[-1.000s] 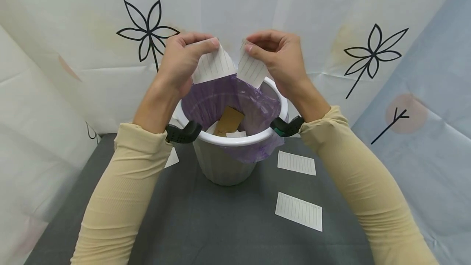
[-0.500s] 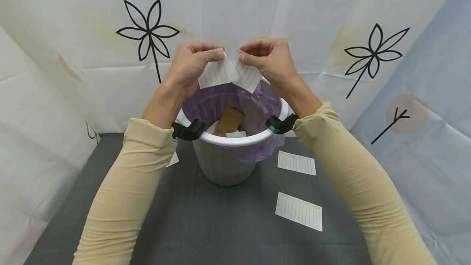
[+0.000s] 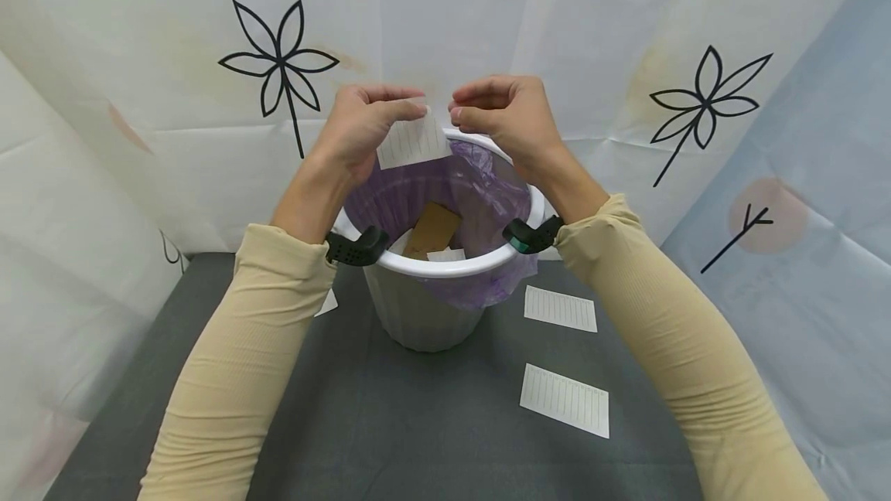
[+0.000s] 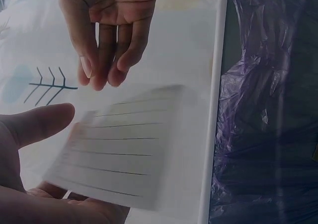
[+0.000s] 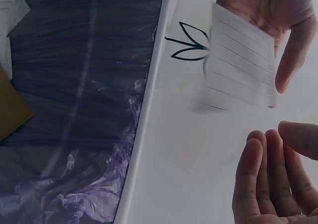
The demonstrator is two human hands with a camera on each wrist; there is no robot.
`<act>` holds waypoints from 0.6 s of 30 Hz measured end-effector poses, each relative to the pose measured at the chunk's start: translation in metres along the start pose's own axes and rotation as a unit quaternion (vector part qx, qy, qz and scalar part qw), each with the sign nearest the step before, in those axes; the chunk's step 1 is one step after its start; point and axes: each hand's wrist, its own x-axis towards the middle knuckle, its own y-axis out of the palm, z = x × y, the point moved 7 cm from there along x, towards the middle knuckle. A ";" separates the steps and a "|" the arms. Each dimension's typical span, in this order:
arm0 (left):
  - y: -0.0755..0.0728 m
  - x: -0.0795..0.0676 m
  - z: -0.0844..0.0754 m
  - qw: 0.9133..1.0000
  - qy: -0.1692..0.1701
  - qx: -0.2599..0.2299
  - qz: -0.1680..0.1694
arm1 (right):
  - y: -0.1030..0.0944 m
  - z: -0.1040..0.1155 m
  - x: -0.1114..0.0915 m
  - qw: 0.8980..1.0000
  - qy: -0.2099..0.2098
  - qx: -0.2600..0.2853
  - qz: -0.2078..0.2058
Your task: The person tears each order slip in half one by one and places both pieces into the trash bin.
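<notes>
A lined piece of white paper (image 3: pixel 414 144) is at my left hand (image 3: pixel 362 126), over the bin. In the left wrist view, the thumb (image 4: pixel 47 122) stands away from the paper's face, and the other fingers lie behind its lower edge. The paper's outer edge is blurred. My right hand (image 3: pixel 511 118) hovers opposite with bent fingers and nothing between thumb and fingertips (image 5: pixel 251 154). Beneath both hands stands a grey bin with a white rim (image 3: pixel 445 267), lined with a purple bag (image 3: pixel 487 176). Inside lie a brown piece of cardboard (image 3: pixel 433 230) and white paper (image 3: pixel 445 255).
Two lined paper slips (image 3: pixel 560 308) lie on the dark table (image 3: pixel 418 424), right of the bin. A corner of white paper (image 3: pixel 328 302) shows beside the left forearm. Behind the bin hangs a white cloth (image 3: pixel 445 14) with drawn flowers.
Both hands have come closer together and slightly lower. The right hand has let go of its paper piece, which no longer shows there. The left thumb now stands off the paper.
</notes>
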 end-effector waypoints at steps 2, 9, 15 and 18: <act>0.001 0.000 0.000 1.000 0.001 -0.014 0.006 | -0.002 0.001 -0.002 1.000 -0.003 -0.008 0.001; 0.003 -0.005 0.000 0.999 0.001 -0.044 0.018 | -0.008 0.008 -0.010 1.000 -0.006 -0.003 0.000; 0.006 -0.016 -0.003 0.999 0.008 -0.038 0.027 | -0.013 0.016 -0.024 1.000 -0.003 0.019 0.005; 0.010 -0.026 -0.006 0.998 0.021 -0.043 0.036 | -0.016 0.023 -0.035 0.999 -0.021 0.025 0.016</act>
